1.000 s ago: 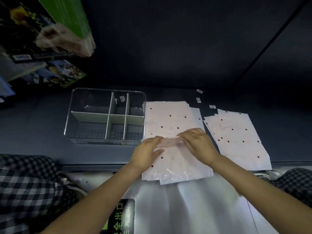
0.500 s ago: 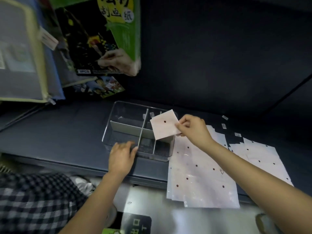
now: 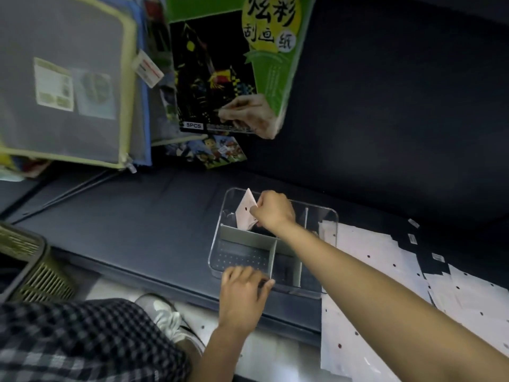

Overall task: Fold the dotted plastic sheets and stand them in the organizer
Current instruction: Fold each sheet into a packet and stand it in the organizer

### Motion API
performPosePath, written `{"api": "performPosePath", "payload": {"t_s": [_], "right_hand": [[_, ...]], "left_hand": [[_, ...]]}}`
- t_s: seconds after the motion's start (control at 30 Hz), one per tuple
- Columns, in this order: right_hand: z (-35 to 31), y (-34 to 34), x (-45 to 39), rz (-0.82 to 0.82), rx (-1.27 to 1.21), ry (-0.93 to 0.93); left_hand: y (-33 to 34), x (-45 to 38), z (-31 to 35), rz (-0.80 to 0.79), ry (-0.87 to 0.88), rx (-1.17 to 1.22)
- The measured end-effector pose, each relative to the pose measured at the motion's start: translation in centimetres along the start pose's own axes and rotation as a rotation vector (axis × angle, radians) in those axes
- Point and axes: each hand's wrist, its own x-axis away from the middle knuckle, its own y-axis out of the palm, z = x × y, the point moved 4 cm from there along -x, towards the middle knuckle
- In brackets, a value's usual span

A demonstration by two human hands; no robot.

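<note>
A clear organizer with grey dividers sits on the dark shelf. My right hand reaches over it and pinches a folded dotted sheet, held upright in the far left compartment. My left hand rests on the organizer's near rim, fingers curled over the edge. A stack of flat dotted sheets lies to the right of the organizer, partly under my right forearm. A second pile of dotted sheets lies further right.
Hanging packs and a green-and-black scratch-paper packet crowd the upper left above the shelf. A ribbed basket stands at the left edge. A few price tags lie on the shelf behind the sheets. My checked trouser leg and shoe are below.
My right hand has carried the folded sheet from above the organizer's middle leftward and down into the far left compartment. My left hand stays on the organizer's near edge.
</note>
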Motion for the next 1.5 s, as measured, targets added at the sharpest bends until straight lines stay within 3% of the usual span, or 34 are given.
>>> {"api": "performPosePath", "payload": {"t_s": [0.3,0.77,1.07,1.3,1.43,1.5], "right_hand": [[-2.6,4.3,-1.0,-0.005,0.030,0.069],[-2.1,5.9,0.2,-0.159,-0.155,-0.029],[0.3,3.2,0.8,-0.059,-0.193,-0.056],[10.0,-3.3,7.1,0.110,-0.299,-0.215],[20.1,-4.8,12.9,0.055,-0.119,-0.154],[25.2,-4.5,16.1,-0.043,-0.003,-0.097]], "left_hand": [[0.0,-0.1,0.5,0.113,-0.026,0.085],[0.0,0.0,0.4,0.039,-0.026,0.056],[0.1,-0.1,0.4,0.087,-0.049,0.070],[-1.2,-0.5,2.4,0.181,-0.062,0.143],[-1.1,-0.1,7.5,0.157,0.224,0.167],[0.5,0.8,10.3,-0.016,0.376,0.190]]}}
